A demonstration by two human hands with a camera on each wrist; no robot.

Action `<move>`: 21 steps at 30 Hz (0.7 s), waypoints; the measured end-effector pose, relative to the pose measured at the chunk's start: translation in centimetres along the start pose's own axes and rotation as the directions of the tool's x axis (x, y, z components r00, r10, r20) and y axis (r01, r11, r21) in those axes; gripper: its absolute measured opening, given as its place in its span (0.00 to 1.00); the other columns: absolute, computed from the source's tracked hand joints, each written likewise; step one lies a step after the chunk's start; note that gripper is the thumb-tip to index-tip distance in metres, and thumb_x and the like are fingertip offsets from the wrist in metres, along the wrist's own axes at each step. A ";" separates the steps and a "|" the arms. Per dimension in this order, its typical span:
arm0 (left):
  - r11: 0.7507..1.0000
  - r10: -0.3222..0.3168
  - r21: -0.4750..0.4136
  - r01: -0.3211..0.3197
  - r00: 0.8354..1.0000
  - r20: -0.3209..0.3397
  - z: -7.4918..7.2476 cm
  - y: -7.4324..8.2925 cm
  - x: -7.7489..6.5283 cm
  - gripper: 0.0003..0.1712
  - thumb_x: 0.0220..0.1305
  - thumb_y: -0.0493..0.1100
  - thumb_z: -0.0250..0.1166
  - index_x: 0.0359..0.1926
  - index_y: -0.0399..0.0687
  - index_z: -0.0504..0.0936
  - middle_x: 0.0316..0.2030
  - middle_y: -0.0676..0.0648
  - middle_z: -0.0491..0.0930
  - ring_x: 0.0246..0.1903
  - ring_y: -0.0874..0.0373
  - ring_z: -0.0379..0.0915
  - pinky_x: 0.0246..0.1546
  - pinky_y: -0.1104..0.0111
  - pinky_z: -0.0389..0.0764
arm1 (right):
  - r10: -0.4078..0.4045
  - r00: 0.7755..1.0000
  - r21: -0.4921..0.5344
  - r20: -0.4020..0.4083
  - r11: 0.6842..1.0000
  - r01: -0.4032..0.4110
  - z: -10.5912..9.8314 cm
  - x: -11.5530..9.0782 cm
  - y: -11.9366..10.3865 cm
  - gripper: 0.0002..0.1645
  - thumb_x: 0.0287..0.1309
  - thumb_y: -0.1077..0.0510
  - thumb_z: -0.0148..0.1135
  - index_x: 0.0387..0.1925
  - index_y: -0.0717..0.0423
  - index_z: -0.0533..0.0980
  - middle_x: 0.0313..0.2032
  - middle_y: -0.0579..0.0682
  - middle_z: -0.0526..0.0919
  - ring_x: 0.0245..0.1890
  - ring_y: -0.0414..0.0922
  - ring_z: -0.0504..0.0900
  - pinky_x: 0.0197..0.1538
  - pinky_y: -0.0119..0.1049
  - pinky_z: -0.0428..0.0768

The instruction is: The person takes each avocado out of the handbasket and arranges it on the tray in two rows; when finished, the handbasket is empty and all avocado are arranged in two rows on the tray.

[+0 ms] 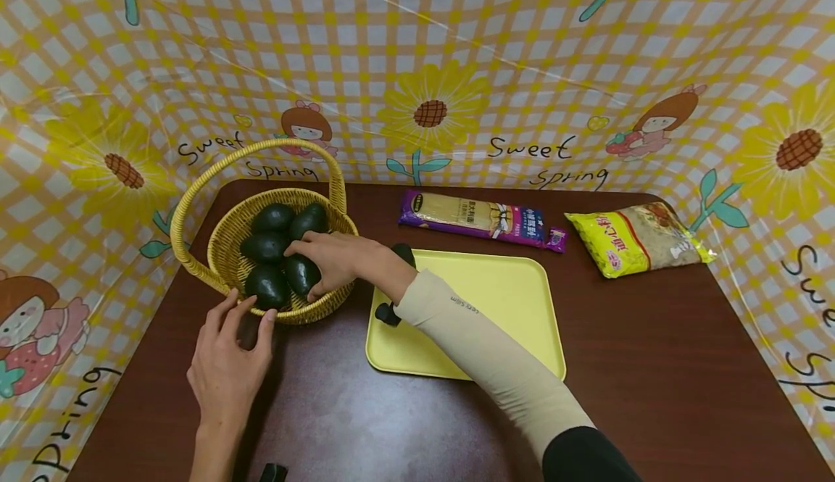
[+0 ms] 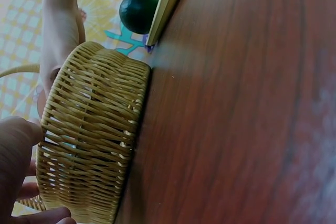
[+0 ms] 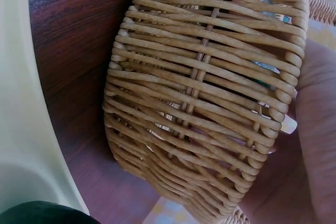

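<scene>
At the left of the table stands a yellow woven basket (image 1: 326,313) with a tall handle, holding several dark green avocados (image 1: 264,248). My right hand (image 1: 339,261) reaches over the basket's right side and grips one avocado (image 1: 302,276) inside it. My left hand (image 1: 228,355) is at the near-left rim, its spread, slightly bent fingers touching the wicker. In the left wrist view, those fingertips (image 2: 26,129) lie against the basket wall (image 2: 94,129). Another avocado (image 1: 404,254) sits on the pale yellow tray (image 1: 509,308), partly hidden by my right wrist.
A purple pack of pasta (image 1: 479,219) lies behind the tray. At the back right is a yellow and clear bag (image 1: 642,239) of dry food. Checked cloth (image 1: 430,32) walls surround the dark wooden table (image 1: 652,366). A small black object (image 1: 273,472) shows at the near edge.
</scene>
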State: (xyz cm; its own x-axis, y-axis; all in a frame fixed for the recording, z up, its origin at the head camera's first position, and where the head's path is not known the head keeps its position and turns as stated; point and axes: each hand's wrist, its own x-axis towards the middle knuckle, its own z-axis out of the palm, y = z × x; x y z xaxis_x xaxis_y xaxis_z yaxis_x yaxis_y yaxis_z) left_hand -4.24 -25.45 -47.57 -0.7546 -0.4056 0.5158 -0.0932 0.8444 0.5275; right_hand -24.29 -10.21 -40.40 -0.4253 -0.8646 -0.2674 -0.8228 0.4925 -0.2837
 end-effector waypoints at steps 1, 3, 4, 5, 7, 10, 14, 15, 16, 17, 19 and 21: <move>1.000 0.000 0.001 0.000 1.000 0.001 0.0 0.0 0.0 0.24 0.71 0.55 0.74 0.60 0.46 0.89 0.67 0.42 0.81 0.50 0.34 0.83 0.25 0.38 0.82 | -0.002 1.000 -0.001 -0.008 1.000 0.002 0.0 -0.1 0.0 0.54 0.64 0.34 0.75 0.84 0.40 0.60 0.77 0.53 0.67 0.68 0.52 0.78 0.66 0.47 0.79; 1.000 -0.001 0.001 0.001 1.000 -0.001 0.0 0.0 0.0 0.24 0.71 0.55 0.74 0.60 0.46 0.89 0.67 0.42 0.82 0.51 0.34 0.83 0.25 0.39 0.82 | 0.000 1.000 0.001 -0.020 1.000 0.000 -0.1 -0.3 0.0 0.55 0.64 0.34 0.75 0.84 0.39 0.60 0.78 0.53 0.66 0.66 0.53 0.79 0.65 0.48 0.80; 1.000 -0.001 0.001 0.001 1.000 -0.002 0.0 0.0 0.0 0.24 0.71 0.55 0.74 0.60 0.46 0.89 0.67 0.43 0.82 0.51 0.34 0.83 0.25 0.39 0.81 | 0.001 1.000 0.003 -0.026 1.000 -0.001 -0.1 -0.4 0.0 0.55 0.64 0.34 0.76 0.84 0.39 0.60 0.78 0.53 0.66 0.65 0.53 0.80 0.64 0.48 0.81; 1.000 0.000 0.002 0.000 1.000 -0.004 0.0 0.0 0.0 0.24 0.71 0.55 0.74 0.60 0.47 0.90 0.67 0.43 0.82 0.51 0.34 0.83 0.25 0.39 0.81 | 0.002 0.999 0.006 -0.032 1.000 -0.001 -0.1 -0.5 0.0 0.55 0.64 0.35 0.76 0.84 0.39 0.60 0.78 0.52 0.65 0.63 0.52 0.81 0.62 0.47 0.82; 1.000 0.001 0.000 -0.001 1.000 -0.008 0.0 0.0 -0.1 0.24 0.71 0.55 0.74 0.60 0.47 0.90 0.67 0.43 0.82 0.51 0.34 0.83 0.25 0.39 0.81 | 0.001 0.999 0.009 -0.044 1.000 0.000 -0.1 -0.7 -0.1 0.55 0.64 0.35 0.76 0.84 0.39 0.59 0.79 0.52 0.65 0.58 0.51 0.84 0.59 0.45 0.83; 1.000 0.005 -0.004 -0.005 1.000 -0.012 -0.1 0.0 -0.1 0.24 0.71 0.54 0.74 0.60 0.46 0.90 0.66 0.43 0.82 0.51 0.34 0.83 0.24 0.39 0.81 | -0.006 0.998 0.014 -0.066 1.000 0.007 -0.1 -0.9 -0.1 0.54 0.65 0.37 0.76 0.84 0.40 0.59 0.79 0.52 0.64 0.50 0.48 0.86 0.53 0.42 0.85; 1.000 0.011 -0.007 -0.011 1.000 -0.008 -0.1 0.0 -0.1 0.24 0.71 0.54 0.74 0.60 0.46 0.90 0.66 0.43 0.82 0.49 0.35 0.83 0.23 0.40 0.81 | -0.004 0.996 0.019 -0.094 1.000 0.006 -0.2 -1.2 -0.2 0.54 0.65 0.38 0.76 0.84 0.41 0.60 0.80 0.53 0.63 0.46 0.46 0.87 0.49 0.40 0.85; 1.000 0.012 -0.006 -0.012 1.000 -0.007 0.0 0.0 -0.1 0.24 0.71 0.54 0.74 0.60 0.46 0.90 0.66 0.43 0.82 0.49 0.35 0.83 0.23 0.40 0.81 | -0.001 0.995 0.018 -0.099 1.000 0.003 -0.2 -1.3 -0.1 0.54 0.65 0.38 0.76 0.84 0.41 0.60 0.80 0.53 0.63 0.46 0.46 0.87 0.50 0.40 0.85; 1.000 0.012 -0.005 -0.012 1.000 -0.006 0.0 0.0 -0.1 0.24 0.71 0.55 0.74 0.60 0.46 0.90 0.66 0.43 0.82 0.49 0.35 0.83 0.23 0.40 0.81 | 0.002 0.995 0.018 -0.104 1.000 0.000 -0.3 -1.5 -0.1 0.54 0.65 0.38 0.76 0.84 0.41 0.60 0.80 0.53 0.63 0.45 0.45 0.87 0.50 0.40 0.85; 1.000 0.012 -0.003 -0.012 1.000 -0.005 0.0 0.0 -0.1 0.24 0.71 0.55 0.74 0.60 0.46 0.90 0.66 0.43 0.82 0.49 0.35 0.83 0.23 0.40 0.81 | 0.004 0.994 0.016 -0.109 1.000 -0.002 -0.3 -1.6 -0.1 0.54 0.65 0.38 0.76 0.84 0.41 0.60 0.80 0.53 0.63 0.44 0.45 0.86 0.50 0.40 0.84; 1.000 0.010 0.002 -0.010 1.000 -0.007 -0.1 0.0 -0.1 0.24 0.71 0.55 0.74 0.60 0.46 0.90 0.66 0.43 0.82 0.47 0.35 0.83 0.24 0.40 0.81 | 0.002 0.993 0.014 -0.121 1.000 -0.001 -0.5 -1.9 -0.1 0.55 0.65 0.38 0.77 0.84 0.41 0.60 0.80 0.54 0.63 0.42 0.44 0.86 0.50 0.40 0.84; 1.000 0.009 0.004 -0.009 1.000 -0.010 -0.1 0.0 -0.1 0.24 0.71 0.55 0.74 0.59 0.46 0.90 0.66 0.43 0.82 0.45 0.36 0.83 0.24 0.41 0.81 | -0.001 0.991 0.015 -0.134 1.000 0.003 -0.6 -2.1 -0.1 0.54 0.65 0.38 0.77 0.84 0.41 0.60 0.80 0.54 0.63 0.39 0.43 0.85 0.50 0.40 0.84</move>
State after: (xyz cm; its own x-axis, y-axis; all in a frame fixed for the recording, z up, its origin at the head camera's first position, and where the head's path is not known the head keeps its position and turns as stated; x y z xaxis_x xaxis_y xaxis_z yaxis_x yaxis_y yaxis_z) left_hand -4.14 -25.48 -47.57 -0.7487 -0.4015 0.5275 -0.0893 0.8496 0.5198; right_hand -23.52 -8.52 -39.29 -0.4708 -0.8708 -0.1415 -0.8183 0.4910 -0.2989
